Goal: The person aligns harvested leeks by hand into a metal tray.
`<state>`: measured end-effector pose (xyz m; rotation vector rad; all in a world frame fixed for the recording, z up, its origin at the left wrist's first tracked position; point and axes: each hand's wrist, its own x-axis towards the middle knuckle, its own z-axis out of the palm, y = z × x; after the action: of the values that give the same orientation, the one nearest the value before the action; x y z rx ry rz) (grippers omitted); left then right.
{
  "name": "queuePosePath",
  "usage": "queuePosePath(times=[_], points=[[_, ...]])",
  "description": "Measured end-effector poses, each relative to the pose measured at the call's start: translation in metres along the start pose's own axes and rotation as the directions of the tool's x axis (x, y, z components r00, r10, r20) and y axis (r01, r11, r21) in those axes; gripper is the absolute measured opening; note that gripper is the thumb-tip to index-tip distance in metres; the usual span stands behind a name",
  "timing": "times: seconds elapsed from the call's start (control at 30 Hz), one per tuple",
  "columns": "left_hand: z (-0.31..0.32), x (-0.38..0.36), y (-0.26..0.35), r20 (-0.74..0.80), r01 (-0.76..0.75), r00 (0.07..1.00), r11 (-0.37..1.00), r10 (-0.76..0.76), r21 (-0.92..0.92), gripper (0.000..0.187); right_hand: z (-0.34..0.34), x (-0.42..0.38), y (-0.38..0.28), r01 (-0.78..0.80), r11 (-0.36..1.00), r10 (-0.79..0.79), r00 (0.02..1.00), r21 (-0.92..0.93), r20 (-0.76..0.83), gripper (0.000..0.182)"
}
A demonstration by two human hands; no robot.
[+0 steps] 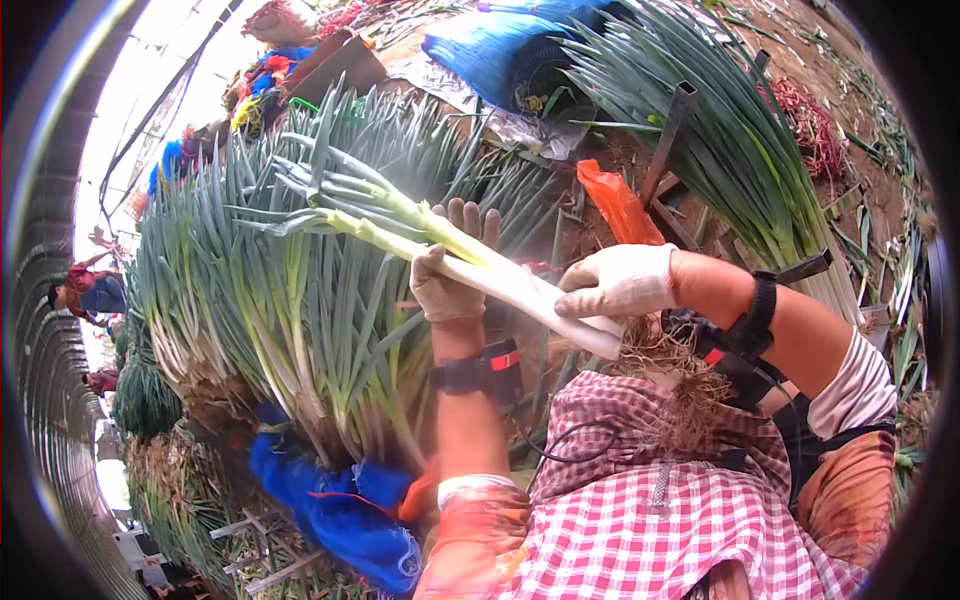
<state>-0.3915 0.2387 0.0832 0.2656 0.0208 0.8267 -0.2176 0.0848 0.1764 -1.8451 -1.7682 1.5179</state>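
White-shanked onion stalks with forked blue-green tops (pixel 525 295), a small bunch of them, and you have them up in the air between both hands, over the checked front of your clothing and the tall green-leaved onion pile (pixel 270 265)! Your pale-gloved left hand (pixel 447 290) is palm up, fingers long and loose behind the stalks, thumb by the near side; they lie across it, tops running out past its thumb edge. Your pale-gloved right hand (pixel 625 282) has its fingers bent down over the white shanks near the butt; what its thumb does underneath, you can't tell from here.

Good handling now, I'd judge, means letting that left palm carry the weight while the right fingers work lightly on the white part: pinch too hard and the shank may bruise, pull sideways and a top could snap at the fork.

Now the line! Long axis on a slant, nearly straight: leaves point forward and left, away from you, butts back and right towards your body, just beside the brown stringy roots (pixel 692 390). Whose roots exactly? Hard to say.
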Motion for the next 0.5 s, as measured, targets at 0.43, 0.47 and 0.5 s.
queuePosePath(times=[0.43,0.47,0.5], points=[[-0.007,-0.006,0.011,-0.132,0.108,0.987,0.990,-0.096,0.089,0.053,0.014,-0.040,0.011,0.007,0.900,0.029,0.997,0.435,-0.078,0.052],[-0.007,-0.012,0.011,-0.131,0.110,0.987,0.990,-0.098,0.089,0.053,0.014,-0.037,0.018,0.000,0.838,0.043,0.997,0.545,-0.066,0.048],[-0.006,-0.018,0.012,-0.171,0.164,0.974,0.983,-0.148,0.081,0.055,0.019,-0.027,0.022,-0.012,0.814,0.110,0.985,0.581,-0.133,0.046]])
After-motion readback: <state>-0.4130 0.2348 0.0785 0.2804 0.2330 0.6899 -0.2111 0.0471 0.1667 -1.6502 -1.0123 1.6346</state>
